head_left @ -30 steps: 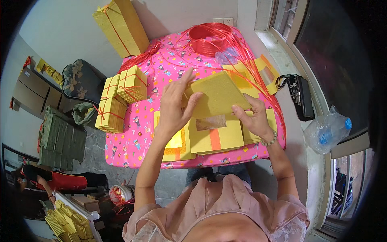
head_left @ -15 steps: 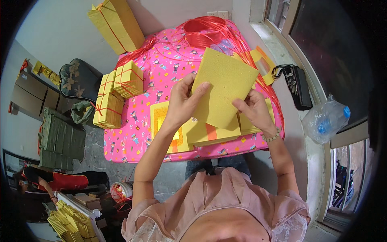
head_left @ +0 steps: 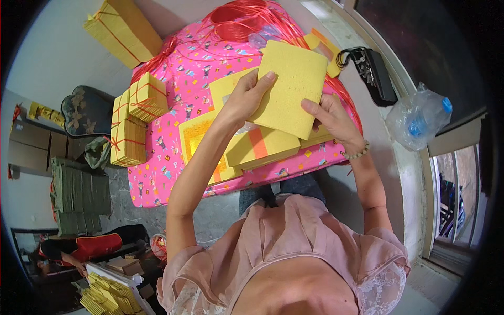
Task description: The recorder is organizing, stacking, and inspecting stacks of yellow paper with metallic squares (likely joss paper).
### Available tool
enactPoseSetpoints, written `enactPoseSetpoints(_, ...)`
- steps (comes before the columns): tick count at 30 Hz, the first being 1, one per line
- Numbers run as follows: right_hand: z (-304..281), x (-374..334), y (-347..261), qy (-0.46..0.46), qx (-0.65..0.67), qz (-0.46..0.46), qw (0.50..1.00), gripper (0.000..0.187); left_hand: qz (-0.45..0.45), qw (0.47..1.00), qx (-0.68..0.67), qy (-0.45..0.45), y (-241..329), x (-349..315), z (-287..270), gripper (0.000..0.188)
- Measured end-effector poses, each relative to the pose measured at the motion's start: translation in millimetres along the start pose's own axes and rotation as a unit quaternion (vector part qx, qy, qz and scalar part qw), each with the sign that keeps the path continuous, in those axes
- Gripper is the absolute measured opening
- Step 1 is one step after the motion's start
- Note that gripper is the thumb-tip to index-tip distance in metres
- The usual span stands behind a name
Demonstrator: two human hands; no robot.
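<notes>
Both my hands hold a flat piece of yellow joss paper [head_left: 294,79] above the pink table. My left hand [head_left: 247,97] grips its left edge, thumb on top and fingers behind. At the lower right edge my right hand [head_left: 333,118] pinches it, thumb on the face. Behind my left wrist another yellow sheet [head_left: 223,86] shows; I cannot tell if my fingers touch it. Below lie a stack of yellow paper [head_left: 273,149] with an orange stripe and, to its left, yellow paper with a gold-orange square [head_left: 197,137].
Tied yellow bundles [head_left: 128,147] stand on the table's left; a taller one [head_left: 123,34] is behind. Red plastic cord [head_left: 239,23] lies at the back. A black pouch [head_left: 373,76] with keys and a bagged bottle [head_left: 420,118] rest on the right sill. Lower left, a person [head_left: 100,244] handles yellow paper.
The held paper has turned slightly more upright, with my right hand further up its edge. A second yellow sheet now shows behind my left hand. The whole view has shifted and tilted.
</notes>
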State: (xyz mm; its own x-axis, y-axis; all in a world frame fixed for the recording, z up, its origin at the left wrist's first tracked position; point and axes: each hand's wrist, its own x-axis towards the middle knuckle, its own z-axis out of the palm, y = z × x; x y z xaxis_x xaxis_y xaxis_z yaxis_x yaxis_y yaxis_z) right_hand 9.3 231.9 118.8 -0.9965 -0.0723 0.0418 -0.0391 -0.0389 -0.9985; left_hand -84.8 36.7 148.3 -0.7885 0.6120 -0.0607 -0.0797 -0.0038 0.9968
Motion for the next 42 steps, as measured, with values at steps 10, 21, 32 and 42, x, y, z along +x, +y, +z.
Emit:
enactPoseSetpoints(10, -32, -50, 30, 0.081, 0.022, 0.065, 0.994, 0.036, 0.05, 0.993, 0.072, -0.075, -19, 51, 58, 0.034)
enactPoseSetpoints(21, -74, -65, 61, 0.202, 0.084, 0.071, 0.973, 0.037, 0.001, 0.957, 0.173, -0.231, -31, 83, 77, 0.038)
enactPoseSetpoints(32, -89, -64, 74, 0.222, 0.047, 0.049, 0.973, 0.031, -0.041, 0.873, 0.424, -0.237, -39, 110, 70, 0.047)
enactPoseSetpoints(42, -94, -58, 74, 0.254, 0.044, 0.084, 0.963, 0.026, -0.029, 0.82, 0.495, -0.286, -66, 147, 71, 0.049)
